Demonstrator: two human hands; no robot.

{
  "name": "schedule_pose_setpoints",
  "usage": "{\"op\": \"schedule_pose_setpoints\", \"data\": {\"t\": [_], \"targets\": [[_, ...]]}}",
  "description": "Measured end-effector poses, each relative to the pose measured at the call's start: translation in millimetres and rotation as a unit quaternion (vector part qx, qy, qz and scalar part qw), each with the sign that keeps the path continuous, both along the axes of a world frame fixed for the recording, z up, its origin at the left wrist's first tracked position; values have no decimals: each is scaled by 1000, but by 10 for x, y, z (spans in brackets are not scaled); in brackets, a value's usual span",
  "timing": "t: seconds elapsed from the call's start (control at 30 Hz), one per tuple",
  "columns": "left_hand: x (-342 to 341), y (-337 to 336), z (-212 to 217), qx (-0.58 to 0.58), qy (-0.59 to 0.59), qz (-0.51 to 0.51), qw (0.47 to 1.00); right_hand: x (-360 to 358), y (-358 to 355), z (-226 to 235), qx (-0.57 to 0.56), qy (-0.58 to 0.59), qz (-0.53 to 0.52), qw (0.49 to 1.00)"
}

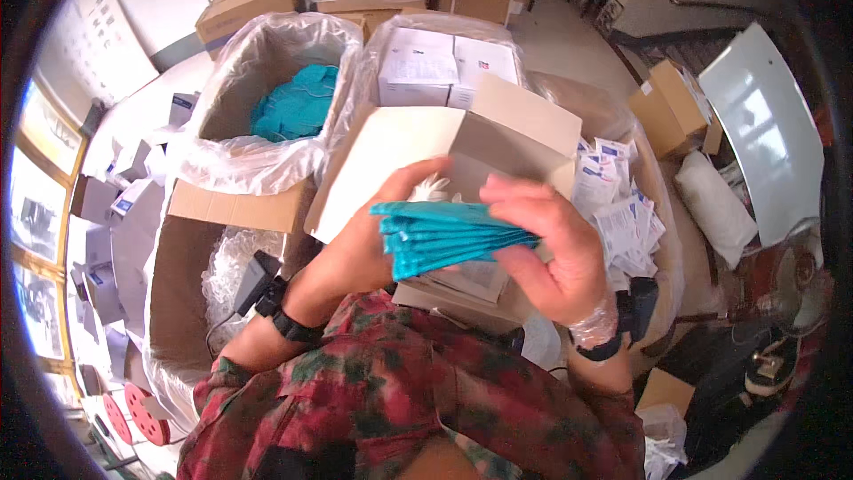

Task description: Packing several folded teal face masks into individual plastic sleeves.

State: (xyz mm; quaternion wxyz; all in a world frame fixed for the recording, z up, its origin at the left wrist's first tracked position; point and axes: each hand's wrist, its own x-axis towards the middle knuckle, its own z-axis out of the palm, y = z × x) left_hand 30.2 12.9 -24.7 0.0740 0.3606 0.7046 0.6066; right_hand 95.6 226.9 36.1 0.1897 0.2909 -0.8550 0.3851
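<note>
A stack of flat teal pieces, which look like folded face masks, is held up in front of my chest, its layers fanned at the left end. My left hand is closed on that end, with most of its fingers hidden behind the stack. My right hand grips the other end, thumb below and fingers above. White loops show just behind the stack. Below and beyond my hands is an open white carton with its flaps spread; the stack covers part of its inside.
At the left, a plastic-lined box holds more teal pieces. Nearer lies a box of clear plastic. White cartons stand beyond. Small printed packets fill a lined box at the right. A fan stands farther right.
</note>
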Motion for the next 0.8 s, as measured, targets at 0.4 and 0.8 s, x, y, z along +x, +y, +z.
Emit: {"op": "schedule_pose_setpoints", "data": {"t": [0.4,0.8], "targets": [[17,-71,68,-55,106,123,985,-510,197,97,-263,-231,-6,937],[46,-95,140,-173,464,233,837,-667,-59,-394,-406,-459,55,788]]}}
